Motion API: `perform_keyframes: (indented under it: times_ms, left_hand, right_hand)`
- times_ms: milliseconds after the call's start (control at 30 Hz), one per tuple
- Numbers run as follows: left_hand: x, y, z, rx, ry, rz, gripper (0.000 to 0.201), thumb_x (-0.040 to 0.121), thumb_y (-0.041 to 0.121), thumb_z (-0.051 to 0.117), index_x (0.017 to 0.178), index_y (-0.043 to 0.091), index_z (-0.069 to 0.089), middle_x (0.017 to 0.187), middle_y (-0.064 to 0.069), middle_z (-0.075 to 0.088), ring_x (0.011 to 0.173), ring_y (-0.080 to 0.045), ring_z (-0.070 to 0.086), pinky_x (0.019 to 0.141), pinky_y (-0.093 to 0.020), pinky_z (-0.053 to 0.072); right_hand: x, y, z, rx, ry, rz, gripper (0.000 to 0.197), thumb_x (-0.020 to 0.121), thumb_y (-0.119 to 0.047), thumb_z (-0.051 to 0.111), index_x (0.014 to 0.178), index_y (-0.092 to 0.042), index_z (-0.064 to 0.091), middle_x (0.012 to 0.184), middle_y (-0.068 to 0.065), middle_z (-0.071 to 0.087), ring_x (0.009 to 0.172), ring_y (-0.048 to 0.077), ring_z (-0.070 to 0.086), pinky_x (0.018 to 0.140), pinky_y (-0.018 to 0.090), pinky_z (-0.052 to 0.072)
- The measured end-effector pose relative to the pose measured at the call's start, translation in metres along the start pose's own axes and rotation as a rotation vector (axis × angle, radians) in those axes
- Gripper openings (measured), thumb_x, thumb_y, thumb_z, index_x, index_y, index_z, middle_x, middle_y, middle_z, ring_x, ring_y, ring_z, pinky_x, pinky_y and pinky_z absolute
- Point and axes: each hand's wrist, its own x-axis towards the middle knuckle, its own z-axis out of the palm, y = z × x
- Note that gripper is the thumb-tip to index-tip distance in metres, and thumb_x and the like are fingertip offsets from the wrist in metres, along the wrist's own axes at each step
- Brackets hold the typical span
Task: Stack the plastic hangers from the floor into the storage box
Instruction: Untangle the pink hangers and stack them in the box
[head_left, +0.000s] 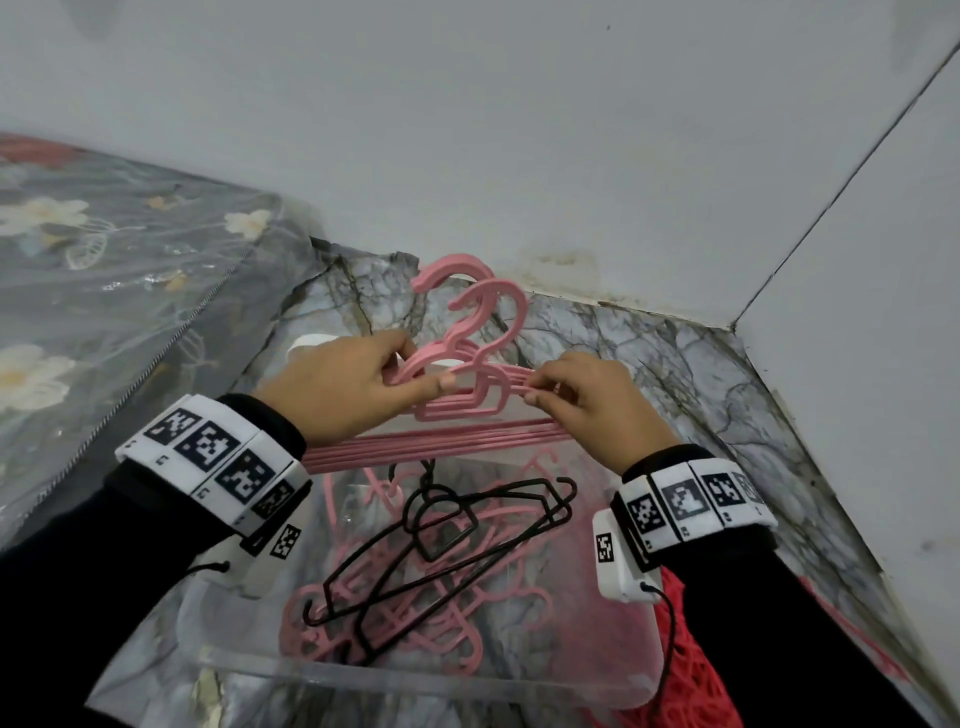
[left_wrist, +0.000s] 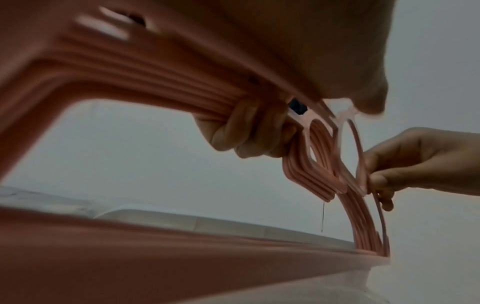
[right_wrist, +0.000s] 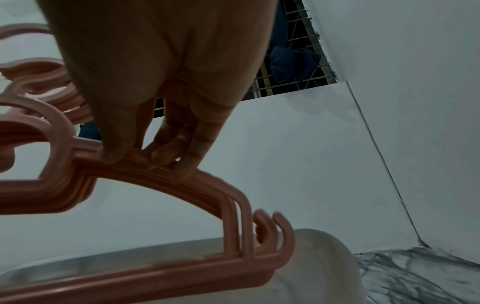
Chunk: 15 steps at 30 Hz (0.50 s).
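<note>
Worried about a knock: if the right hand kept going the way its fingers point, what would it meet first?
Probably the left hand, holding the same bunch of pink hangers that the right hand pinches; depth is uncertain.

From my head camera the light is even and fairly bright, flat on the pale wall (head_left: 519, 130), with no hard shadows. Straight lines bow toward the edges of that wide view. Glare glints off the clear plastic over the flowered bed (head_left: 104, 270). Both wrist views are dimmer and greyer. In the left wrist view the pink hangers (left_wrist: 155, 72) nearest the lens smear into soft blur. In the right wrist view my palm is dark and out of focus, and my fingers (right_wrist: 114, 152) sit in shade.
</note>
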Motion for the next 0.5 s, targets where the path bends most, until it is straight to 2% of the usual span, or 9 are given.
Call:
perform_keyframes:
  times_ms: [100,167,233,300,367,433,500]
  left_hand:
    - [-0.001,0.004,0.003,0.064,-0.002,0.022,0.048,0.075,0.077,0.042,0.084,0.030,0.044,0.062,0.010,0.054,0.060,-0.003,0.051,0.055,-0.028,0.036]
    - [-0.001,0.005,0.003,0.108,0.031,0.014,0.037,0.084,0.066,0.041,0.086,0.029,0.044,0.061,0.011,0.051,0.059,-0.001,0.048,0.051,-0.027,0.031]
    - [0.000,0.003,0.002,0.155,0.064,-0.006,0.032,0.088,0.060,0.037,0.088,0.029,0.046,0.061,0.012,0.051,0.058,-0.004,0.048,0.051,-0.027,0.029]
    - [-0.001,0.001,0.000,0.175,0.089,-0.015,0.028,0.090,0.057,0.038,0.088,0.030,0.045,0.062,0.012,0.052,0.058,-0.005,0.049,0.050,-0.026,0.029]
    - [-0.001,0.000,-0.002,0.143,0.103,-0.021,0.022,0.090,0.051,0.042,0.085,0.030,0.044,0.062,0.010,0.052,0.057,-0.005,0.049,0.049,-0.026,0.029]
    - [-0.001,0.001,-0.004,0.093,0.105,-0.021,0.020,0.088,0.046,0.045,0.083,0.028,0.045,0.062,0.007,0.053,0.056,-0.008,0.049,0.049,-0.028,0.030]
    - [0.000,0.004,-0.006,0.048,0.100,-0.016,0.018,0.085,0.044,0.049,0.082,0.026,0.048,0.062,0.006,0.053,0.056,-0.010,0.050,0.050,-0.030,0.034]
  right_hand:
    - [-0.001,0.000,0.002,0.097,0.102,0.017,0.011,0.082,-0.024,0.072,0.086,-0.014,0.067,0.079,-0.007,0.060,0.068,0.003,0.055,0.065,0.018,0.047]
    - [-0.001,0.003,0.003,0.134,0.195,0.018,0.014,0.078,-0.020,0.076,0.080,-0.014,0.063,0.083,-0.006,0.057,0.068,0.003,0.059,0.064,0.011,0.048]
    - [-0.001,0.010,0.005,0.079,0.217,-0.004,0.018,0.077,-0.021,0.075,0.074,-0.019,0.058,0.082,-0.007,0.053,0.067,0.000,0.057,0.062,0.009,0.044]
    - [-0.002,0.021,0.014,0.000,0.077,0.030,0.020,0.076,-0.023,0.074,0.068,-0.025,0.056,0.071,-0.013,0.054,0.063,-0.002,0.053,0.059,0.011,0.041]
    - [-0.006,0.031,0.034,-0.105,-0.207,0.102,0.015,0.078,-0.025,0.071,0.067,-0.024,0.061,0.067,-0.012,0.060,0.064,0.000,0.056,0.060,0.015,0.044]
    - [-0.012,0.039,0.065,-0.230,-0.448,0.144,0.007,0.082,-0.021,0.063,0.079,-0.016,0.067,0.082,-0.003,0.068,0.081,0.016,0.062,0.071,0.028,0.050]
    - [-0.016,0.046,0.097,-0.310,-0.580,0.207,0.015,0.086,-0.017,0.056,0.098,-0.014,0.065,0.104,0.007,0.066,0.100,0.026,0.059,0.084,0.034,0.050]
